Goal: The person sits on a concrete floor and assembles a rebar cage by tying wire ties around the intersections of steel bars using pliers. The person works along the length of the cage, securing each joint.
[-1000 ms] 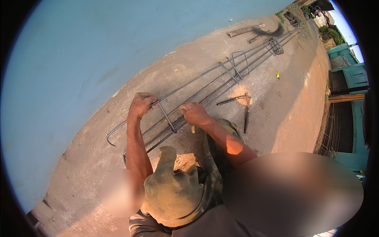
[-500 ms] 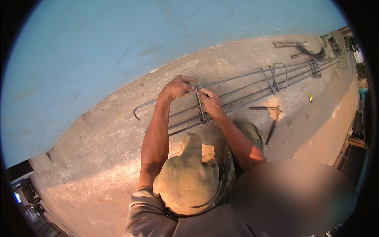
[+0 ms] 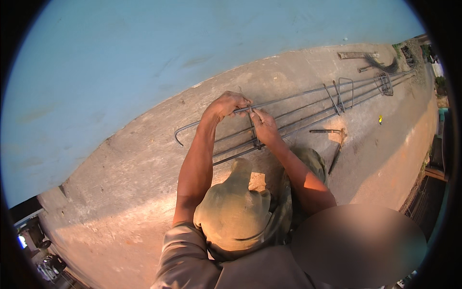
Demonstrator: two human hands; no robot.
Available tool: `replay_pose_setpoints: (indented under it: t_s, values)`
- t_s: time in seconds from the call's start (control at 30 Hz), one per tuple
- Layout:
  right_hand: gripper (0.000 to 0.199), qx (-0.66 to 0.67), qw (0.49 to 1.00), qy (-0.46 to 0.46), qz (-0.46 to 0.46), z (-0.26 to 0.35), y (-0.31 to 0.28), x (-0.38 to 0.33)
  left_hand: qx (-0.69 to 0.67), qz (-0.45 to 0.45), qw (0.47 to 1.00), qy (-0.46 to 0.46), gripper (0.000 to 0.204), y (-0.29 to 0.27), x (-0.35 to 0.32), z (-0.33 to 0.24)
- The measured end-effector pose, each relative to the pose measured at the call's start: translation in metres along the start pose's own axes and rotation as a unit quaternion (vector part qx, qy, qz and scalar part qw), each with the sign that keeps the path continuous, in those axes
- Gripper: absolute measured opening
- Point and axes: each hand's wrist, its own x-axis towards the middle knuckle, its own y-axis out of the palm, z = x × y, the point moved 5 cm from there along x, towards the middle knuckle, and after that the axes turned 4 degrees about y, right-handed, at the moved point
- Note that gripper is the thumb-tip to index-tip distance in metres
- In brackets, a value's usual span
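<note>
Long steel reinforcing bars [image 3: 308, 90] run side by side, low over the concrete; the farthest one ends in a bent hook [image 3: 179, 137]. A bent steel stirrup [image 3: 253, 129] crosses them. At its far corner, my left hand [image 3: 230, 105] is closed in a pinch by the farthest bar; a thin wire showed at these fingers earlier and is mostly hidden now. Close beside it, my right hand [image 3: 264, 126] is closed too, thumb and fingers pressed together at the same corner. What the right fingertips hold is too small to make out.
More stirrups [image 3: 339, 98] stand on the bars to the right, with a bundle [image 3: 383, 84] farther along. An L-shaped metal tool [image 3: 335, 151] lies on the ground near my knee. Dark wire [image 3: 382, 62] and a flat bar [image 3: 357, 55] lie beyond. A blue wall [image 3: 144, 58] borders the far side.
The whole view has shifted slightly, so bars and hands appear farther right. My left fingers have closed in over the stirrup's corner, and the curved wire end above them no longer shows clearly.
</note>
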Motion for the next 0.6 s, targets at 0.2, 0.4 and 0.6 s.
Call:
replay_pose_setpoints:
  t_s: [0.2, 0.4, 0.6]
  values:
    - [0.024, -0.079, 0.995, -0.048, 0.026, 0.008, -0.011, 0.007, -0.04, 0.062, 0.997, 0.026, 0.034, 0.002, 0.005, -0.002]
    - [0.027, -0.212, 0.956, 0.021, 0.202, 0.041, -0.026, 0.028, -0.047, 0.084, 0.995, -0.032, 0.04, -0.005, 0.028, 0.016]
    - [0.029, -0.287, 0.882, 0.078, 0.366, 0.05, -0.04, 0.047, -0.036, 0.111, 0.993, 0.01, 0.043, -0.001, 0.019, 0.017]
